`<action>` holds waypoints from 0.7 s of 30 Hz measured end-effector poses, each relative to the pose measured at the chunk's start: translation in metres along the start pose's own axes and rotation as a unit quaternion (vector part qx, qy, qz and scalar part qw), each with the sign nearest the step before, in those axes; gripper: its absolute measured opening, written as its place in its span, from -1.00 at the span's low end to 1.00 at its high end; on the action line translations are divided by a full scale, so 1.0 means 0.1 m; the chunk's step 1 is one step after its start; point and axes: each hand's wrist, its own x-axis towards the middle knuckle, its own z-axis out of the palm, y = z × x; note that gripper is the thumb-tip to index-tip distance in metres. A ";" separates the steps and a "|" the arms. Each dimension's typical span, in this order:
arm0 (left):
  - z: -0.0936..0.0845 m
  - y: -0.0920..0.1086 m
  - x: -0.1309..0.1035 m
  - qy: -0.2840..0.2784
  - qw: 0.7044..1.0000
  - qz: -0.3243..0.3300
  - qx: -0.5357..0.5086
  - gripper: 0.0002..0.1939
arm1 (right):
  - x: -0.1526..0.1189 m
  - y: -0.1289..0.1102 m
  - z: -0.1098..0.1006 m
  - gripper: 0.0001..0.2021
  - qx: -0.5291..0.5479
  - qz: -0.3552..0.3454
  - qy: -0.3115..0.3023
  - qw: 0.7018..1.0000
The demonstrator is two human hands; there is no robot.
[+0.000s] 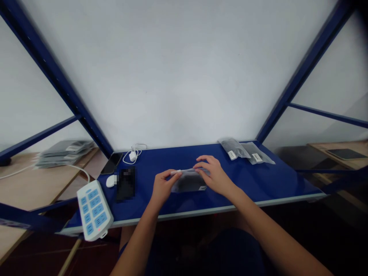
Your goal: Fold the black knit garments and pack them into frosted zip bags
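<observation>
A translucent zip bag (pixel 186 181) with a dark tint and a small white label at its lower right is in front of me, close to the front edge of the blue table (pixel 161 159). My left hand (pixel 164 186) is closed in a pinch on the bag's upper left corner, where a small white piece shows by the thumb. With thumb and fingertips, my right hand (pixel 214 175) grips the upper edge near its right end. What the bag contains, if anything, I cannot make out.
Two labelled plastic bags (pixel 234 148) lie at the back right. On the left are a power strip (pixel 94 210), a phone (pixel 111 164), a white charger with cable (pixel 132 155), white earbuds case-like object (pixel 110 181) and a blurred black item (pixel 125 184). Grey bags (pixel 64 153) are stacked on a side table.
</observation>
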 end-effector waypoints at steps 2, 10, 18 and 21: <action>-0.05 -0.09 0.03 -0.016 1.000 -0.017 -0.017 -0.66 | -0.02 0.12 -0.01 -0.86 -0.020 -0.009 -0.030 0.999; -0.12 -0.27 0.24 0.029 0.996 -0.051 -0.074 -0.57 | -0.05 0.09 0.13 -0.73 0.028 0.003 -0.041 0.999; 0.13 -0.67 0.20 0.034 0.944 -0.201 -0.259 -0.40 | -0.06 0.29 0.32 -0.80 0.258 0.195 0.094 0.942; 0.30 -0.62 0.12 -0.105 0.903 -0.235 -0.344 -0.47 | -0.13 0.33 0.44 -0.79 0.305 0.218 0.123 0.919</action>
